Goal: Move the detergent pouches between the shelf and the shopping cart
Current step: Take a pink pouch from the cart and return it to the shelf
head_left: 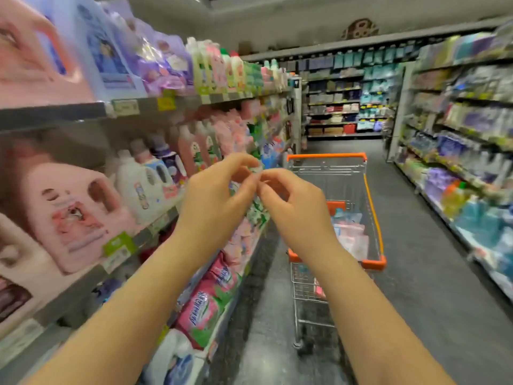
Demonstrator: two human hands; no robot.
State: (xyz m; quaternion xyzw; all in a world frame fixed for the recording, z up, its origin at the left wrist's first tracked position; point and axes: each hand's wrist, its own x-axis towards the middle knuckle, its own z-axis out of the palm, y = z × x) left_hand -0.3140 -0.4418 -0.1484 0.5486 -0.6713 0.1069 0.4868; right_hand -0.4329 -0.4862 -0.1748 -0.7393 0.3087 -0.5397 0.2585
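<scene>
One green-and-white pouch (259, 215), held up just left of the cart (373, 263).
The fingers of my left hand (219, 195) and right hand (294, 209) are curled, pinching its top edge, and it hangs between them. Pink and pale-blue pouches (351, 237) lie in the cart, too blurred to count.

Nothing can be read with certainty. The pink-and-green pouches (202, 309) on the low shelf carry large blue characters on a white band, too blurred to make out. The green-and-white pouch (259, 215) shows only a smeared pattern. The price tags (125, 107) on the shelf edge, the yellow tag (166, 103) and the green tag (118, 243) are illegible, as are the labels on the white bottles (140, 193).
</scene>
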